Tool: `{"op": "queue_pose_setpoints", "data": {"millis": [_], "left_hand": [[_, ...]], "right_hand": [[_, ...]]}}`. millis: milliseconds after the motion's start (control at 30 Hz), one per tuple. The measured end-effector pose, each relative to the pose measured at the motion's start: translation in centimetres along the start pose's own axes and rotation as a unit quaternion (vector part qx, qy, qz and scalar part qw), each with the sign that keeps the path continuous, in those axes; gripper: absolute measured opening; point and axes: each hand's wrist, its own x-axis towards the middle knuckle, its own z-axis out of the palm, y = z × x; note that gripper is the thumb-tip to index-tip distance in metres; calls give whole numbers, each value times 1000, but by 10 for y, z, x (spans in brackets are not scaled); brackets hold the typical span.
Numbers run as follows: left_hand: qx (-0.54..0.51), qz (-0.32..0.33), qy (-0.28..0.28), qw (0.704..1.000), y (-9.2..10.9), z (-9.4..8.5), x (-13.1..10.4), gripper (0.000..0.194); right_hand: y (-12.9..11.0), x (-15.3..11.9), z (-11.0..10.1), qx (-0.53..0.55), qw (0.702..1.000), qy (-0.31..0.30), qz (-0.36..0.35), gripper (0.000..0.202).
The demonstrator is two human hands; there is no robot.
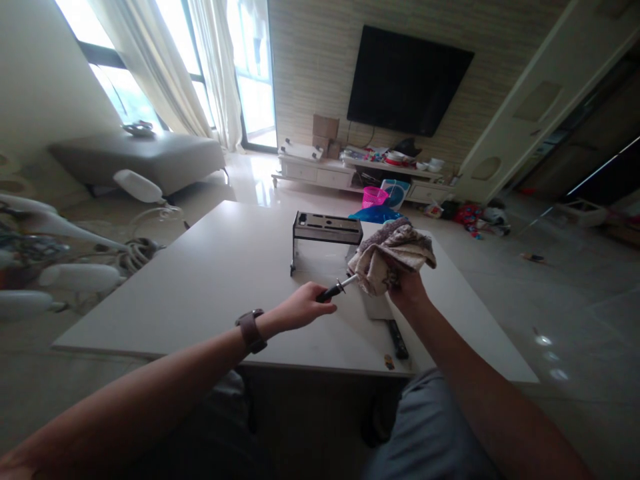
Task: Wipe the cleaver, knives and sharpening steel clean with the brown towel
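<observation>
My left hand (307,305) is closed around the black handle of a honing steel (330,292), which has a small guard and a pale rod. The rod points up to the right and disappears into a patterned brown and beige cloth (395,250). My right hand (411,293) grips that cloth bunched up; its fingers are partly hidden by the folds. Under the cloth a cleaver (396,337) lies on the white table (225,287), black handle towards me. Behind my left hand stands a knife rack (327,228) with a slotted top.
A small yellow and dark item (389,362) lies near the table's front edge. Beyond the table are a pink basket (375,196), a blue bag (375,213) and a low TV cabinet (315,172). White chairs (80,277) stand at the left.
</observation>
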Motion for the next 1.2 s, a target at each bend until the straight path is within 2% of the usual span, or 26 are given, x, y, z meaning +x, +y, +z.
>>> {"op": "queue_pose_setpoints", "data": {"millis": [100, 233, 367, 500, 600, 700, 933, 1067, 1200], "left_hand": [[6, -2, 10, 1000, 3, 1, -1, 37], [6, -18, 8, 1000, 6, -1, -3, 37], [-66, -50, 0, 997, 8, -4, -6, 37], [-220, -64, -10, 973, 9, -4, -5, 33], [-355, -56, -46, 932, 6, -2, -4, 36], [-427, -50, -84, 899, 3, -1, -4, 35], [-466, -31, -135, 874, 5, -3, -9, 33], [-456, -26, -153, 876, 4, 0, -9, 36], [-437, -27, -152, 886, 0, 3, -8, 27]], "right_hand": [[-11, 16, -12, 27, 999, 35, -14, 34], [-25, 30, -25, 40, 995, 81, -44, 23], [-33, 35, -31, 45, 989, 126, -61, 15], [-31, 28, -23, 62, 994, 90, -11, 17], [-23, 20, -16, 69, 996, 55, 32, 26], [-12, 12, -10, 66, 995, 37, 59, 31], [13, -22, 16, 41, 994, -36, 91, 29], [23, -47, 34, 34, 990, -56, 128, 29], [25, -58, 40, 26, 987, -73, 143, 31]]}}
